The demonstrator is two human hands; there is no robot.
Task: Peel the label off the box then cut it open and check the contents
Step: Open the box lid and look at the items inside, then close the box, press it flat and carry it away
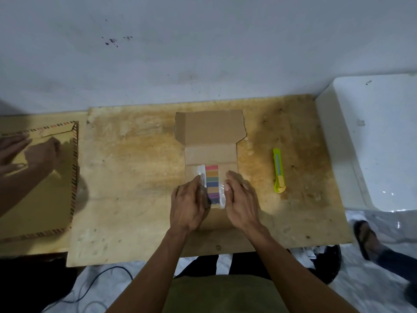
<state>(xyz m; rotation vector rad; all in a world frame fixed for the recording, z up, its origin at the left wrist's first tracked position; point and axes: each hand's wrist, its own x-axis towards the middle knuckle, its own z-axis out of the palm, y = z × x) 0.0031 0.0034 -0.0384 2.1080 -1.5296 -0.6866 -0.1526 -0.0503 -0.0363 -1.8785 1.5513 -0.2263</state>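
Observation:
A brown cardboard box [211, 154] lies on the wooden table with its lid folded back flat toward the wall. Inside lies a clear plastic packet of rainbow-coloured strips [212, 184]. My left hand [189, 206] pinches the packet's left plastic edge. My right hand [242, 199] touches the packet's right edge with its thumb, the other fingers spread above the box. A lime-green utility knife [279, 170] rests on the table to the right of the box, apart from both hands.
The worn wooden table [135, 177] ends close to my body. Another person's hands [29, 152] rest on a large striped-edge envelope [45, 188] at far left. A white bin [383, 143] stands at right. Someone's sandalled foot [365, 238] is on the floor.

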